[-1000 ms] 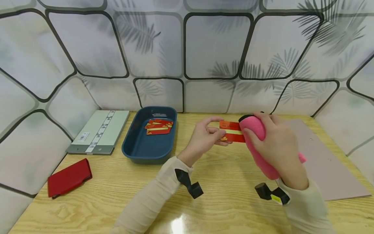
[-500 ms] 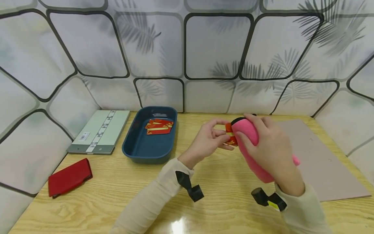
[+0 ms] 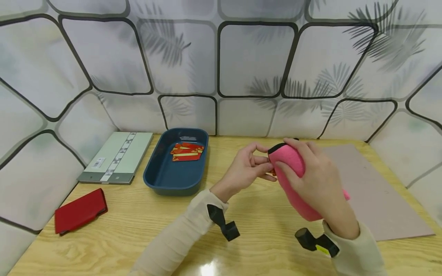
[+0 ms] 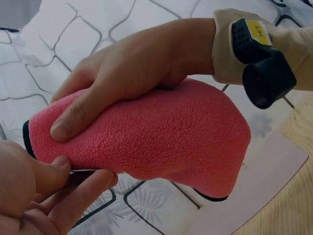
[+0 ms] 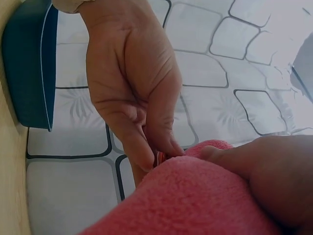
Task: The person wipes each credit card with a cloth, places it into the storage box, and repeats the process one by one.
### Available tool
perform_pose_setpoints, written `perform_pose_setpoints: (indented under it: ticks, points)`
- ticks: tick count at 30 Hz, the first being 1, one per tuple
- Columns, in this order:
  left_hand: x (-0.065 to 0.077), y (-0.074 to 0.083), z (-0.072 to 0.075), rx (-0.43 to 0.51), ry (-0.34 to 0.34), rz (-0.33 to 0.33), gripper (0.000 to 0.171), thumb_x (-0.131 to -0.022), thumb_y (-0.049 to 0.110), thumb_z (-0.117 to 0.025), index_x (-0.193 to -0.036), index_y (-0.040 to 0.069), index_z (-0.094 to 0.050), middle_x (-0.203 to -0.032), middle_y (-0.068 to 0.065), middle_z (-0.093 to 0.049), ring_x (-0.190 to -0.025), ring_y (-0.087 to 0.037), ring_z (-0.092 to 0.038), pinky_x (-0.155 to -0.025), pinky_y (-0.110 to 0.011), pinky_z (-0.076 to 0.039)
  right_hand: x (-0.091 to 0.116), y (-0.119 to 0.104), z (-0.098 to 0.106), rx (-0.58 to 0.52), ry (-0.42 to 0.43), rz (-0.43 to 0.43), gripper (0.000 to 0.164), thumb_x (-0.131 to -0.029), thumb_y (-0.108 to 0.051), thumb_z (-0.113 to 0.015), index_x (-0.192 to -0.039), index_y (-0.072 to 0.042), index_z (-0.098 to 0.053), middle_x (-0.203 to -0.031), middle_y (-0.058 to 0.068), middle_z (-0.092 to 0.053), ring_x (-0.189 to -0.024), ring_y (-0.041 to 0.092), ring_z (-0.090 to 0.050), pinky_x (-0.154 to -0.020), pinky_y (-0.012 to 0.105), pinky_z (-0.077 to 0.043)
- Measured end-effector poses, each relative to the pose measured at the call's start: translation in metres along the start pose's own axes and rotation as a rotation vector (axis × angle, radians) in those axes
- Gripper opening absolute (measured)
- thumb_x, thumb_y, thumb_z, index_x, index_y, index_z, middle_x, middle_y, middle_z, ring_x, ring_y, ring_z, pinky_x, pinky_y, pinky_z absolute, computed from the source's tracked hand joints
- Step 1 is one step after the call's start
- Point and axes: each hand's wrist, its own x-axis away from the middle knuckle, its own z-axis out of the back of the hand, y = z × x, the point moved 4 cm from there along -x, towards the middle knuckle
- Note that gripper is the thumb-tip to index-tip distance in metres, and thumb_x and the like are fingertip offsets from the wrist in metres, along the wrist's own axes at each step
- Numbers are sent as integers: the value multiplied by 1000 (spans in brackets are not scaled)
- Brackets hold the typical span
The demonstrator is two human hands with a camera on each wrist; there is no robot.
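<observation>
In the head view, my right hand [image 3: 317, 180] grips a folded pink cloth [image 3: 293, 199] with dark edging. My left hand [image 3: 245, 168] pinches a red and gold card [image 3: 273, 173] between thumb and fingers at the cloth's left end. Most of that card is hidden behind the cloth and fingers; only a sliver of the card [image 5: 160, 157] shows in the right wrist view. The left wrist view has the right thumb lying along the pink cloth [image 4: 161, 137], with the left fingertips touching its lower edge.
A blue tray [image 3: 169, 174] holding several red and gold cards [image 3: 186, 152] stands left of my hands. Farther left lie a pale green folder [image 3: 121, 157] and a red wallet-like case [image 3: 81, 211]. A grey-pink board [image 3: 376, 203] lies at the right.
The right hand has moved left with the pink cloth, which has slid along the card and now covers nearly all of it. The left hand has shifted slightly right, still pinching the card.
</observation>
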Motion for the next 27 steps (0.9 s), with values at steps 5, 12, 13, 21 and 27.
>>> perform_pose_setpoints:
  ticks: [5, 12, 13, 21, 27]
  points:
    - [1, -2, 0, -5, 43, 14, 28, -91, -16, -50, -117, -9, -40, -114, -41, -57, -92, -45, -66, -72, -45, -61, -1, 7, -4, -17, -36, -28, 52, -77, -14, -80, -124, -10, -60, -103, 18, -61, -76, 34, -60, -60, 52, -52]
    - [1, -2, -1, -53, 130, 35, 30, -90, -15, -54, -116, -9, -43, -110, -39, -61, -93, -49, -65, -74, -41, -61, -6, 25, -7, -3, -98, -118, 50, -82, -16, -76, -127, -7, -56, -106, 22, -59, -80, 40, -58, -63, 58, -52]
    - [1, -2, -2, -57, 135, 38, 30, -89, -15, -55, -116, -9, -43, -109, -40, -61, -91, -49, -65, -74, -41, -61, -6, 27, -7, 5, -100, -125, 50, -82, -17, -75, -127, -7, -55, -106, 23, -59, -81, 41, -58, -63, 58, -51]
    - [1, -3, -1, -57, 128, 88, 33, -89, -14, -57, -118, -6, -45, -111, -35, -63, -86, -46, -68, -77, -49, -59, -10, 43, -9, 43, -73, -136, 47, -84, -19, -73, -124, -7, -54, -100, 25, -59, -78, 43, -57, -62, 58, -50]
    - [1, -3, -1, -40, 137, 114, 34, -88, -13, -58, -119, -5, -45, -112, -34, -63, -84, -43, -69, -77, -48, -58, -11, 50, -11, 47, -23, -119, 47, -82, -18, -75, -124, -7, -56, -100, 25, -60, -77, 43, -57, -61, 57, -50]
